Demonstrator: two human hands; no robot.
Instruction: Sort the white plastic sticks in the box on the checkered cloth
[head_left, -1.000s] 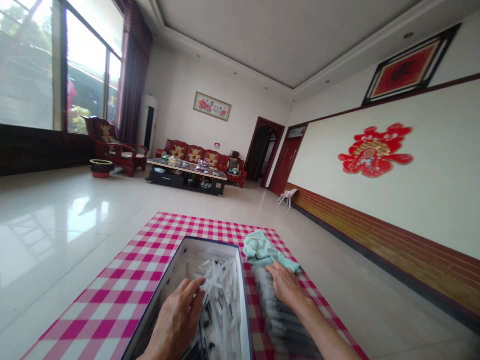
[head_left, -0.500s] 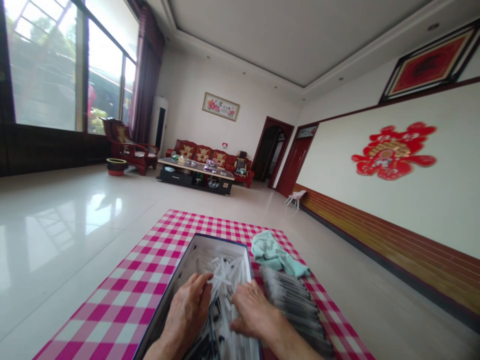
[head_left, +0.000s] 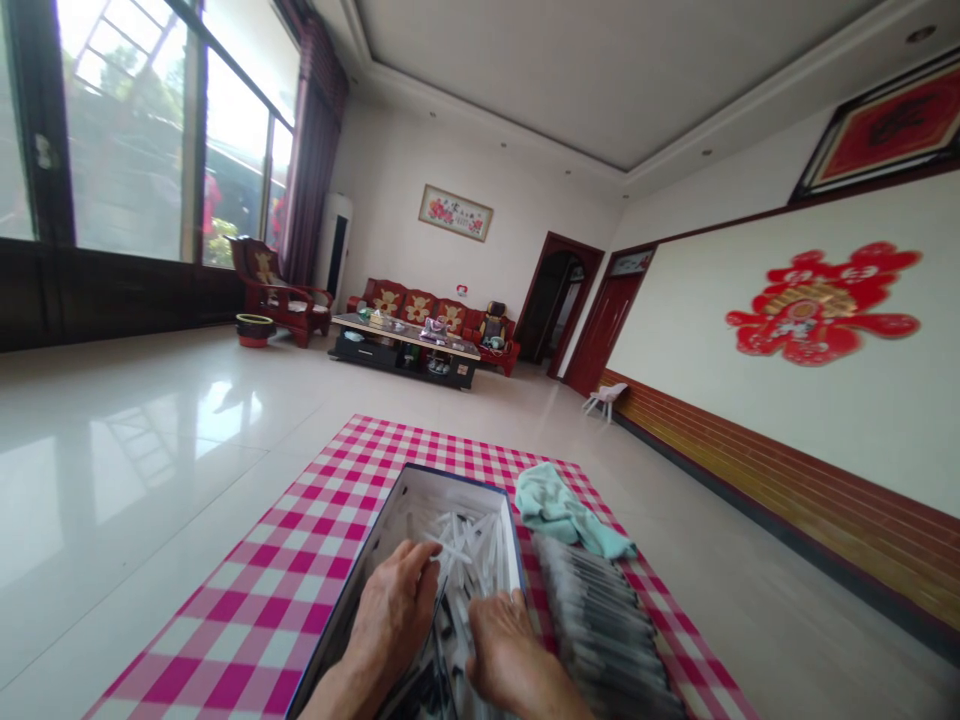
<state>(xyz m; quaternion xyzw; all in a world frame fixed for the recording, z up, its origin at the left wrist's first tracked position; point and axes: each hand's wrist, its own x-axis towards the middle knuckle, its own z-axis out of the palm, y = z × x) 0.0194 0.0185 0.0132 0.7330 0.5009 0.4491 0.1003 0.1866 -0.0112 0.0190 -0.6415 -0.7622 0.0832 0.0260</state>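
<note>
Head view: we have our left hand [head_left: 391, 622] and right hand [head_left: 510, 650] curled, grip unclear, in loose white plastic tubes [head_left: 472, 550] inside the open box [head_left: 457, 470] on the checked cloth [head_left: 225, 625]; yanking tangled tubes could spill them over the box wall onto the stacked tubes [head_left: 600, 620].

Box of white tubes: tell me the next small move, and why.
Probably lift a single tube out of the box with the right hand: the white tubes lie jumbled inside, so one at a time seems safer, while the row of items beside the box lies neatly aligned.
</note>
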